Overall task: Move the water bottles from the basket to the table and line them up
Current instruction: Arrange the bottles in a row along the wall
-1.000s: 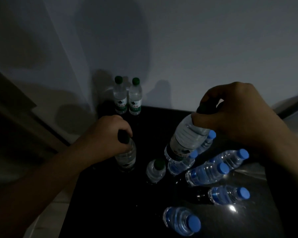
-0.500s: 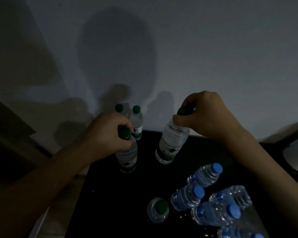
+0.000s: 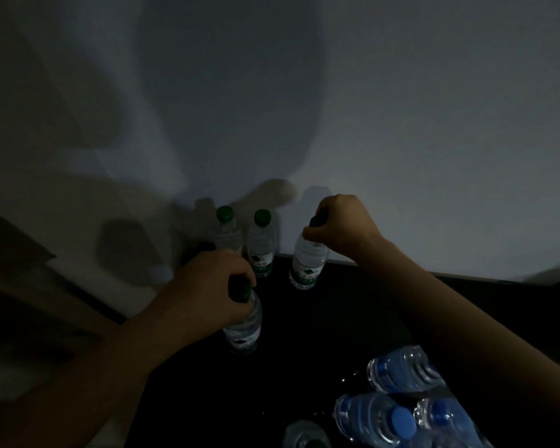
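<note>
Within the last second the right hand (image 3: 341,226) had carried its clear plastic green-capped bottle (image 3: 307,263) from above the blue-capped cluster to the back of the black tabletop (image 3: 353,318), near the pale wall (image 3: 401,124). It hung slightly tilted, fingers closed round the cap, beside two upright green-capped bottles (image 3: 261,244); a third place in that row looked imminent. The left hand (image 3: 207,286) gripped the neck of another green-capped bottle (image 3: 244,324), standing nearer. Blue-capped clear bottles (image 3: 401,373) lay heaped at the near right. No basket was visible. The tabletop's left edge ran close beside the row; open dark surface remained to the right.
</note>
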A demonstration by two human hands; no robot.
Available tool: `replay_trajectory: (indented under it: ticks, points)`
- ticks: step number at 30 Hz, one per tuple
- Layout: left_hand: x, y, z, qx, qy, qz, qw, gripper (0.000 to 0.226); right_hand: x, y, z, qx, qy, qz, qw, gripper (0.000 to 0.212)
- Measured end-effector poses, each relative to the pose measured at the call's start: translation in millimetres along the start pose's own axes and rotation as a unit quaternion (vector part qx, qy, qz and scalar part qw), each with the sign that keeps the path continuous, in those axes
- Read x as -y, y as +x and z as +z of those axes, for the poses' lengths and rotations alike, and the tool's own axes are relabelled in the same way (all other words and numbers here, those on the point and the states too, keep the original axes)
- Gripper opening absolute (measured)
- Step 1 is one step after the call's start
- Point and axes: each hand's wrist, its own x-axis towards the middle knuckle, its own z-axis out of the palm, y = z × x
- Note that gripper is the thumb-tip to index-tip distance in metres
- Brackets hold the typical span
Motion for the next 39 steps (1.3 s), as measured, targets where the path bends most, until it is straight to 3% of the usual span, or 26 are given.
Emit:
replay_trajectory:
  ticks: [33, 39]
  points:
    - [40, 11, 21, 0.012, -0.029, -0.02, 0.999, 0.033, -2, 48, 54, 0.064, -0.023, 0.042, 0.997, 0.04]
    - [29, 16, 19, 0.006, -0.024, -0.003, 1.0, 0.024, -8, 32, 42, 0.07, -0.017, 0.031, 0.997, 0.047]
